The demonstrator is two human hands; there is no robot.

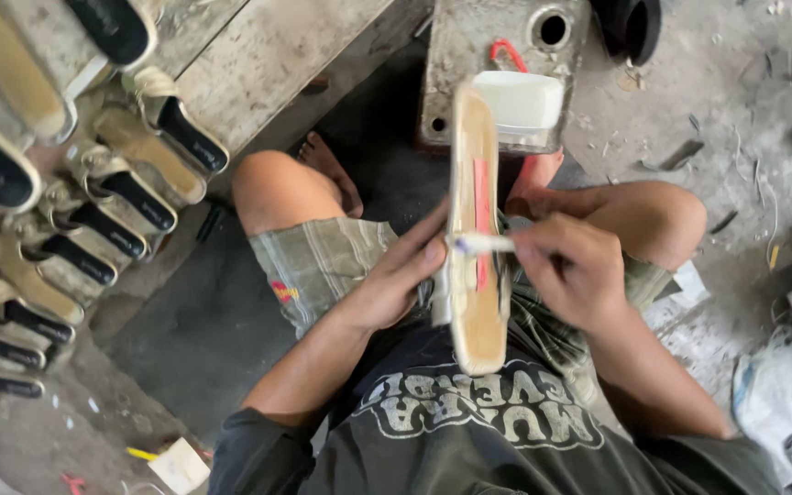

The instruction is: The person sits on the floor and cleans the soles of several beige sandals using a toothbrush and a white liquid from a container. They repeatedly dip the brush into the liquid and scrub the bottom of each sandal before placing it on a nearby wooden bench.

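The right hand point(572, 266) is pinching a small brush point(486, 243), its tip touching the sole point(477, 229). The left hand point(398, 280) is gripping the sole's left edge, holding it upright over the lap. A white tub point(520, 103) is sitting just beyond, on a metal block point(469, 37). Finished sandals point(112, 197) are lying on the counter point(268, 55) at left.

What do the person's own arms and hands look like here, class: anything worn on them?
Both forearms are bare. The left hand and right hand wear no gloves, rings or watch that show. Dark short sleeves of a printed T-shirt cover the upper arms.
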